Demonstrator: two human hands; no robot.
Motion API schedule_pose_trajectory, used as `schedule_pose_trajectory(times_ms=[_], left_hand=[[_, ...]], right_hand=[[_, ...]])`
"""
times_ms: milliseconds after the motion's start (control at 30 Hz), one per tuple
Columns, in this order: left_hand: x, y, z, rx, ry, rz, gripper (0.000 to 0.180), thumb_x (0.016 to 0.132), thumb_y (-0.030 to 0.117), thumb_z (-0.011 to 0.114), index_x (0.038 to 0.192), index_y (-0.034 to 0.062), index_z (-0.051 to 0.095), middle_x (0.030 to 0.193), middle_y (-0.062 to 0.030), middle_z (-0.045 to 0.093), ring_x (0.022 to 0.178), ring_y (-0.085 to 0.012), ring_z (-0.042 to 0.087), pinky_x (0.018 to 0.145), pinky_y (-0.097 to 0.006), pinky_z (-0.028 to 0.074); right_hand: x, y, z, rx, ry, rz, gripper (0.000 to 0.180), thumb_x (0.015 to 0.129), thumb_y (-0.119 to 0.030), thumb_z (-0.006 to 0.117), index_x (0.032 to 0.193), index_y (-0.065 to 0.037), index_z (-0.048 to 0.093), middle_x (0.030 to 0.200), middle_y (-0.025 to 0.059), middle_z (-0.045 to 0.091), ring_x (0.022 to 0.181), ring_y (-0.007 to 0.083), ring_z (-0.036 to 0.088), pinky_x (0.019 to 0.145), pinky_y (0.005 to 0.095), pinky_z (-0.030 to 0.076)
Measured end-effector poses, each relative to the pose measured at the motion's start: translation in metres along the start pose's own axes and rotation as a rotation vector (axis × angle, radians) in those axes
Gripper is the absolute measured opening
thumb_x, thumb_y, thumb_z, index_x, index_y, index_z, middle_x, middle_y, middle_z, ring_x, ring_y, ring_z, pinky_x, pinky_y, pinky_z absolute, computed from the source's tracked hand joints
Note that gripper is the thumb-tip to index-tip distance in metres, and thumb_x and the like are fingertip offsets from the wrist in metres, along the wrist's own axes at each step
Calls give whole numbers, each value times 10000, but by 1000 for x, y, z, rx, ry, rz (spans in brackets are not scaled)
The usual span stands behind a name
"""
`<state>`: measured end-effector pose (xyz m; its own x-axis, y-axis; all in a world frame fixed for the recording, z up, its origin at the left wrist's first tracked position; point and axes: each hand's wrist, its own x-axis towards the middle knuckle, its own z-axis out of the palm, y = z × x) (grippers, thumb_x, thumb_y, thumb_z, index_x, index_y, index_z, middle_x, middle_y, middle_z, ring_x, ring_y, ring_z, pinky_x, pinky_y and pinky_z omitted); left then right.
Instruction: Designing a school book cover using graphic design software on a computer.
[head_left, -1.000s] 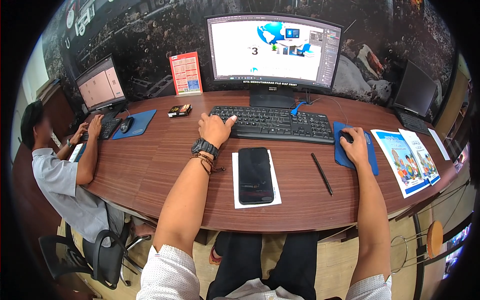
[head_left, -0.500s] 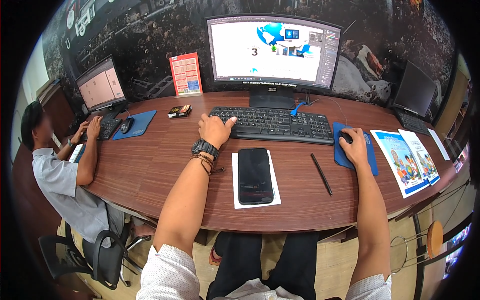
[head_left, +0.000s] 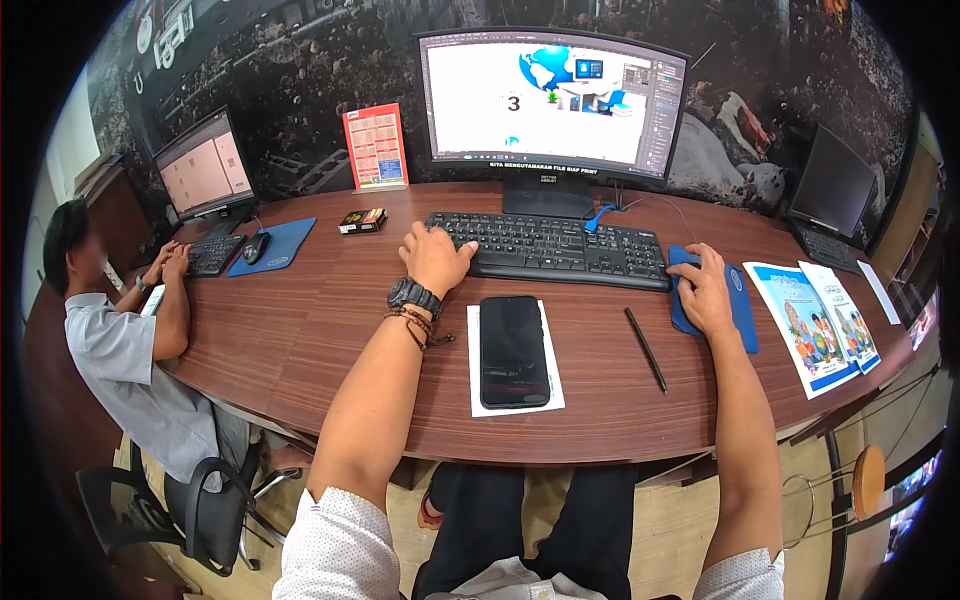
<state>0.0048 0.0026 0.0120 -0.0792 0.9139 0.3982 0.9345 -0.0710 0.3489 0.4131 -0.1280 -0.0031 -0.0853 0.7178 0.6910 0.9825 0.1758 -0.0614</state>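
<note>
My left hand (head_left: pixel 437 262) rests on the left end of a black keyboard (head_left: pixel 560 248), its fingers spread over the keys and the thumb stretched to the right. A black watch and brown bead bracelets circle that wrist. My right hand (head_left: pixel 706 290) lies curved over a dark computer mouse on a blue mouse pad (head_left: pixel 738 310); the hand hides nearly all of the mouse. Behind the keyboard a curved monitor (head_left: pixel 550 105) displays a design window with a blue globe and a desk picture. A black smartphone (head_left: pixel 514 352) lies on white paper (head_left: pixel 554 390) between my forearms.
A black stylus-like pen (head_left: pixel 645 348) lies right of the phone. Printed booklets (head_left: pixel 800 325) sit at the right edge; a small dark box (head_left: pixel 363 221) and a red-framed card (head_left: pixel 377 148) are at the left. A person (head_left: pixel 140 350) sits at another keyboard (head_left: pixel 213 256), far left.
My right hand's fingers have shifted over the mouse, covering more of it, with the thumb now out to the left. The other person's hands have lowered. My left hand stays at the keyboard.
</note>
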Motion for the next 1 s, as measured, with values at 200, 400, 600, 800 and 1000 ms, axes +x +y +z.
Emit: schedule_pose_trajectory(times_ms=[200, 400, 600, 800, 1000], left_hand=[[-1, 2, -1, -30, -27, 135, 495, 831, 336, 742, 1089, -75, 641, 1255, -244, 471, 1180, -429, 486, 976, -502, 478], [-1, 0, 3, -28, -24, 116, 522, 839, 358, 731, 1120, -70, 627, 1254, -252, 467, 1167, -433, 492, 974, -497, 484], [0, -2, 5, -34, -27, 128, 526, 839, 363, 730, 1119, -70, 625, 1256, -264, 466, 1160, -440, 495, 972, -496, 481], [-1, -3, 5, -69, -16, 142, 550, 839, 356, 728, 1145, -86, 615, 1253, -309, 480, 1162, -489, 488, 975, -528, 464], [0, -2, 6, -18, -20, 131, 518, 841, 366, 725, 1127, -56, 633, 1273, -269, 473, 1154, -439, 509, 963, -487, 487]], right_hand=[[-3, -5, -3, 139, 19, 406, 303, 842, -242, 668, 1108, -99, 698, 1258, 149, 547, 1151, 367, 569, 959, 440, 477], [-2, -7, -4, 98, -43, 436, 343, 833, -242, 673, 1147, -105, 680, 1241, 143, 552, 1137, 365, 582, 955, 445, 483], [-3, -2, -2, 162, -19, 435, 347, 828, -224, 669, 1155, -107, 674, 1251, 145, 552, 1157, 363, 570, 969, 443, 477], [-3, -3, -2, 161, -46, 458, 348, 826, -223, 667, 1153, -103, 672, 1250, 150, 554, 1164, 363, 567, 980, 437, 472], [-4, 1, 0, 166, -30, 438, 353, 825, -225, 666, 1155, -97, 671, 1247, 150, 556, 1160, 363, 569, 978, 438, 471]])
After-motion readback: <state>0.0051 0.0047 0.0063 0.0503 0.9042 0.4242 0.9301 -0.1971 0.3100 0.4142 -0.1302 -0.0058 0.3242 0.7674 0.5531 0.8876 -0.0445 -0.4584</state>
